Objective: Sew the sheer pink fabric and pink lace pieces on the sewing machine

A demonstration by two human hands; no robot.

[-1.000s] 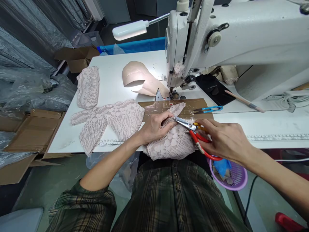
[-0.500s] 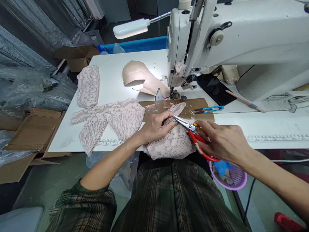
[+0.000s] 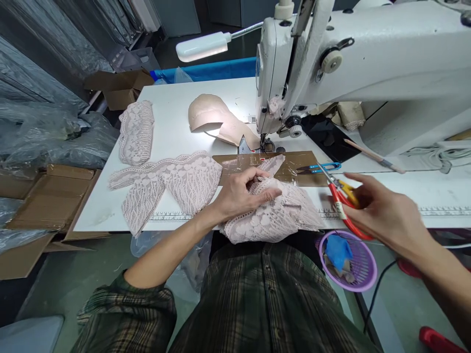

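Pale pink lace fabric [image 3: 272, 215] lies bunched over the table's front edge, with my left hand [image 3: 246, 193] pinching its upper part between thumb and fingers. To the right, my right hand [image 3: 382, 211] holds red-handled scissors [image 3: 340, 198] with a yellow part at the grip; their blades point up and left, apart from the lace. Behind the scissors' tips are blue thread snips [image 3: 319, 168] on a brown taped strip [image 3: 230, 169]. More lace pieces [image 3: 193, 181] are spread left of my left hand.
A white sewing machine [image 3: 274, 73] stands behind my hands. Beige molded fabric [image 3: 209, 113] and a folded lace piece [image 3: 136, 132] rest on the white table [image 3: 169, 117]. Below the front edge at right is a purple basket [image 3: 368, 272]. A lamp [image 3: 202, 47] hangs above.
My right hand has carried the scissors right, away from the lace and my left hand. The lace's right part now lies spread out. My left thumb has shifted slightly right.
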